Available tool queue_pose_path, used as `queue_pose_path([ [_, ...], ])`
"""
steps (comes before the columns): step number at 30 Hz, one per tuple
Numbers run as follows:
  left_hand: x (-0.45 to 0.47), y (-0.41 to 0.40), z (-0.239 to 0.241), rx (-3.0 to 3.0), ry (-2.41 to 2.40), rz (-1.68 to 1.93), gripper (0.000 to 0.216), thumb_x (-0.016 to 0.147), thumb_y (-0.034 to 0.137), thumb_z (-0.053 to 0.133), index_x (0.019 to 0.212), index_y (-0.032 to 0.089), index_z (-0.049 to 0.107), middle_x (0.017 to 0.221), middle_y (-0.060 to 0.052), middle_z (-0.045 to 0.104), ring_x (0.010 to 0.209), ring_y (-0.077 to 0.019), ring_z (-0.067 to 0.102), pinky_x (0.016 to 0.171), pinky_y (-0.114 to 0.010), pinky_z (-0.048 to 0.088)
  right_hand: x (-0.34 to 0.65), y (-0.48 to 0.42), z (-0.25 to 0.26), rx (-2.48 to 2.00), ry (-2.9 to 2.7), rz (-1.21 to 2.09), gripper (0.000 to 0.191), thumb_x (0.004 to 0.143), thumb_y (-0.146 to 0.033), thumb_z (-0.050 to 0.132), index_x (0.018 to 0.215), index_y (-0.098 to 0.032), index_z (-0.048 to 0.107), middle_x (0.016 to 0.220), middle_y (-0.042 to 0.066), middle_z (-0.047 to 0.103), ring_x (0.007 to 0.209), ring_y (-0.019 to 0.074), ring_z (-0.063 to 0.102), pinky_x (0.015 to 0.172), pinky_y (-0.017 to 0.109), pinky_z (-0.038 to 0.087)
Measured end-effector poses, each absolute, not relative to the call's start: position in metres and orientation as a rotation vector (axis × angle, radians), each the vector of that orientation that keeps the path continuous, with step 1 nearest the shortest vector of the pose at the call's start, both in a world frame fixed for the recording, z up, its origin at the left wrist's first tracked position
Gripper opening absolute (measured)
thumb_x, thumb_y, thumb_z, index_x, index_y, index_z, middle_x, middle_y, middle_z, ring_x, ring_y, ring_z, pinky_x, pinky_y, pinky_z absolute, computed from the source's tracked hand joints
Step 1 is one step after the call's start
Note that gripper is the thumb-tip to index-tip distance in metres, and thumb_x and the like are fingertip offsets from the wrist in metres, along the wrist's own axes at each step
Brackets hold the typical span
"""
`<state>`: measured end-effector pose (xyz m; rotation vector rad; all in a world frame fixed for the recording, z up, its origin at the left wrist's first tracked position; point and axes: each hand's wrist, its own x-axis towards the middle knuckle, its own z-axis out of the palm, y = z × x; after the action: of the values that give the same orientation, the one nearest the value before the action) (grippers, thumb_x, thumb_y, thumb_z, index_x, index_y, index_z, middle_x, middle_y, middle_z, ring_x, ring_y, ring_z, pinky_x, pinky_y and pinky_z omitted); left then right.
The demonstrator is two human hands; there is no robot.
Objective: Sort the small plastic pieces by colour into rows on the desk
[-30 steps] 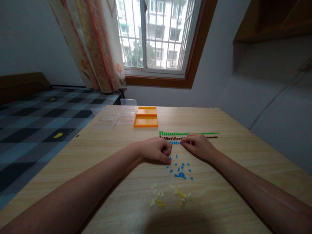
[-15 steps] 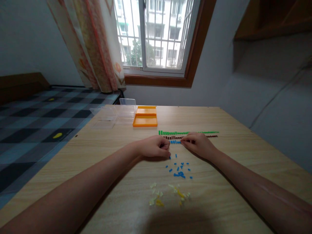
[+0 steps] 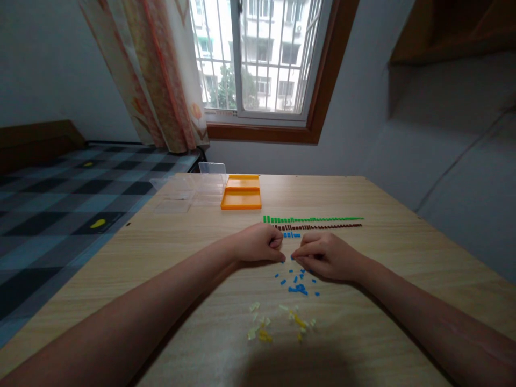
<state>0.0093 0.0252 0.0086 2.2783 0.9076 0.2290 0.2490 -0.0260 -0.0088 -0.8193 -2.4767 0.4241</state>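
Small blue pieces lie scattered in a loose pile (image 3: 298,289) on the wooden table. Beyond them a short blue row (image 3: 291,235) runs beside a brown row (image 3: 318,226) and a green row (image 3: 312,219) of little pieces. My right hand (image 3: 332,257) has its thumb and forefinger closed at one small blue piece (image 3: 292,257), just in front of the blue row. My left hand (image 3: 258,243) rests at the left end of the rows, its fingers curled and its thumb tip beside another blue piece. What lies inside the left fingers is hidden.
An open orange case (image 3: 241,206) stands at the back, with clear plastic boxes (image 3: 177,189) to its left. Pale and yellow bits (image 3: 264,335) lie near the front of the table (image 3: 193,344). A checked bed (image 3: 133,161) adjoins the left side.
My right hand has drawn back from the blue row to a loose blue piece nearer me, uncovering more of the brown and green rows. My left hand has hardly moved.
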Motion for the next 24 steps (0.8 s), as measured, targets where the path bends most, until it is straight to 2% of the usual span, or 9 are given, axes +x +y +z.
queue_pose_path([
  [10,0.01,0.027,0.006,2.271,0.919,0.292,0.044,0.074,0.037,0.072,0.059,0.02,0.034,0.053,0.008,0.032,0.056,-0.0107,0.027,0.055,-0.027,0.02,0.246,-0.025,-0.009,-0.795,-2.454,0.419,0.021,0.095,-0.023,0.059,0.101,-0.02,0.079,0.077,0.005,0.067,0.069,0.0142,0.06,0.064,0.026,0.043],
  [17,0.004,0.029,0.008,2.217,0.751,0.216,0.046,0.075,0.039,0.073,0.062,0.021,0.032,0.057,0.008,0.034,0.057,-0.0103,0.028,0.054,-0.027,0.022,0.258,-0.029,-0.001,-0.812,-2.417,0.565,0.018,0.091,-0.022,0.062,0.091,-0.019,0.08,0.072,0.004,0.065,0.06,0.0112,0.056,0.055,0.024,0.038],
  [24,0.003,0.022,0.021,2.298,0.71,0.043,0.038,0.074,0.03,0.072,0.062,0.02,0.037,0.058,0.007,0.037,0.057,-0.0105,0.031,0.054,-0.027,0.024,0.246,-0.047,0.007,-0.721,-2.519,0.628,0.024,0.093,-0.024,0.057,0.104,-0.02,0.079,0.08,0.005,0.064,0.063,0.0122,0.056,0.058,0.026,0.041],
])
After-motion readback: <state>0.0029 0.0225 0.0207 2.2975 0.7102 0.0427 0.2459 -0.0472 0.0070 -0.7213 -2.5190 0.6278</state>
